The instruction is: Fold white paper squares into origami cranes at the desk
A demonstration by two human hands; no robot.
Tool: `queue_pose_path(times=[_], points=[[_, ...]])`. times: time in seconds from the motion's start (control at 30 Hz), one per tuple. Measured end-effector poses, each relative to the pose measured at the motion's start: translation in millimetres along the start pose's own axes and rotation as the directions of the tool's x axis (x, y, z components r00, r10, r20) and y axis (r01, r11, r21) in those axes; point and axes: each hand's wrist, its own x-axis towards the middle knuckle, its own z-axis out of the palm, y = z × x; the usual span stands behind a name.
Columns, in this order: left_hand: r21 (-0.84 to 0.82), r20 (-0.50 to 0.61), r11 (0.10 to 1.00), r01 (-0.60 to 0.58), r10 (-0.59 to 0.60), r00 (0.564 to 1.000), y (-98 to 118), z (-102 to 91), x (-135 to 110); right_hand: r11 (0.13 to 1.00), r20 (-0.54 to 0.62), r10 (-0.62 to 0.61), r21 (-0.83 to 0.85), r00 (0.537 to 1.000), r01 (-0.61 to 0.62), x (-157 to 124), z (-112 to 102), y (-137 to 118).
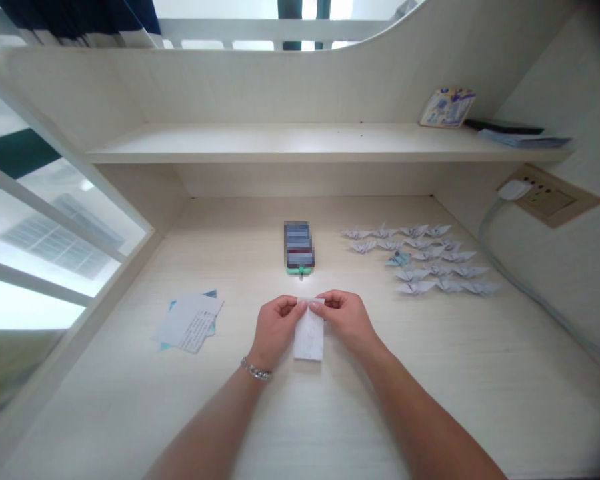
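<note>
**No readable text**

Dark rows of writing are running across the white sheet (190,323) at 8 o'clock from view centre, too small for reading. Box (447,108) at 2 o'clock is carrying coloured print, blurring past legibility. Phone (299,245) at centre is showing only pixelated blocks, no words resolving.

Left grip (279,325), right grip (349,321) close together, thumbs (300,309) pinching, fingers (283,305) curled; forearms (217,413) converging.
</note>
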Motion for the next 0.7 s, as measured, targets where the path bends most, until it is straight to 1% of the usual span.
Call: queue_pose_path(times=[0.07,0.17,0.23,0.3,0.43,0.53,0.63,0.7], points=[[-0.003,-0.028,1.0,-0.02,0.02,0.999,-1,0.3,0,0.998,0.003,0.039,0.057,0.999,-0.039,1,3,-2],[0.023,-0.101,0.998,-0.055,0.057,0.993,-2,0.3,1,0.981,-0.017,0.092,0.174,0.996,-0.087,2,8,-4],[0.03,-0.142,0.997,-0.076,0.079,0.987,-4,-0.1,3,0.974,-0.032,0.1,0.208,0.994,-0.091,5,12,-4],[0.011,-0.158,0.996,-0.088,0.089,0.983,-5,-0.6,7,0.975,-0.037,0.089,0.209,0.995,-0.08,9,14,-4],[-0.031,-0.181,0.994,-0.105,0.098,0.979,-7,-1.4,19,0.988,-0.061,0.007,0.155,0.998,0.002,20,17,-2],[-0.013,-0.214,0.99,-0.139,0.133,0.968,-8,-1.1,27,0.991,-0.085,-0.087,0.094,0.993,0.095,28,19,2],[0.019,-0.202,0.989,-0.15,0.15,0.968,-9,-0.6,32,0.983,-0.15,-0.181,0.005,0.972,0.184,33,21,5],[0.041,-0.203,0.988,-0.151,0.157,0.967,-10,-0.9,34,0.975,-0.19,-0.22,-0.015,0.957,0.221,34,22,7]])
